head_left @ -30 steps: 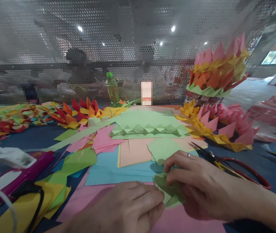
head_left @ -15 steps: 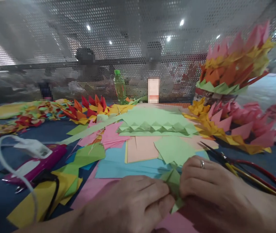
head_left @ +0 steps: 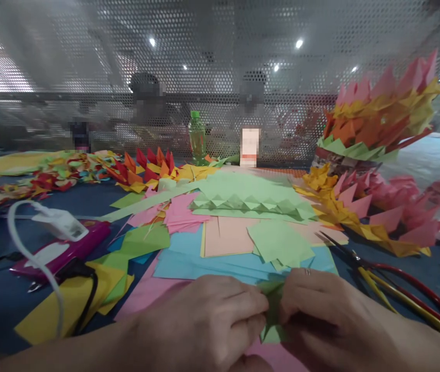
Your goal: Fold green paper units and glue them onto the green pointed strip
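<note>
Between my two hands, low in the middle of the head view, is a folded piece of green paper point(head_left: 273, 305). My left hand point(head_left: 214, 315) pinches its left side with curled fingers. From the right, my right hand point(head_left: 320, 305), with a ring on one finger, grips the other side. Both hands partly cover the paper, so its exact folds are hidden. Just beyond them lie light green paper squares point(head_left: 280, 240) on top of blue sheets point(head_left: 189, 261). A strip of folded green points point(head_left: 251, 204) lies farther back.
Scissors with red and yellow handles point(head_left: 406, 287) lie beside my right hand. At left are a purple power strip point(head_left: 68, 253) with a white plug point(head_left: 61, 225) and cable. A layered paper-petal piece point(head_left: 378, 119) stands at back right, a green-capped bottle point(head_left: 197, 138) at back centre.
Both hands have shifted slightly down and the right hand has rolled forward over the green paper. The folded paper's top has tipped lower. The view has moved a little.
</note>
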